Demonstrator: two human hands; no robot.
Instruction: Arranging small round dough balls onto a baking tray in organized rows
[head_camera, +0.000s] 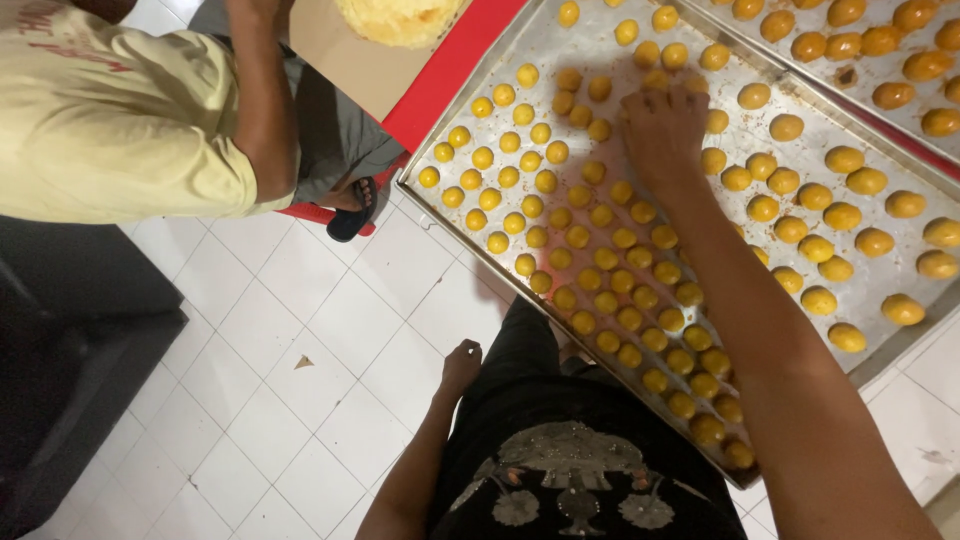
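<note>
The right hand (665, 130) reaches far out over a big metal tray (470, 255), palm down, with its fingers (640, 105) bent and bunched together at the tips among the small yellow dough balls (560, 240). The fingertips press down into the rows near the far middle of the tray, touching the balls there, but the back of the hand hides them, so I cannot tell whether they pinch one ball or merely rest on several.

The left hand (462, 365) hangs low beside the person's dark trousers, above the white tiled floor (270, 400). Its fingers are curled loosely inward and it holds nothing.

The tray is a long rectangle, set at a slant: its long axis runs from the lower right, near the person's lap, up to the upper left. The small balls lie in close rows along that same slant on the near half, while larger, darker yellow balls (830, 215) sit more widely spaced on the far half. A second tray (850, 95) of browner balls lies just beyond, side by side with the first.

At the upper left another person in a pale yellow shirt (110, 130) stands by a red surface (450, 70) bearing a lump of yellow dough (400, 18) on brown board.
</note>
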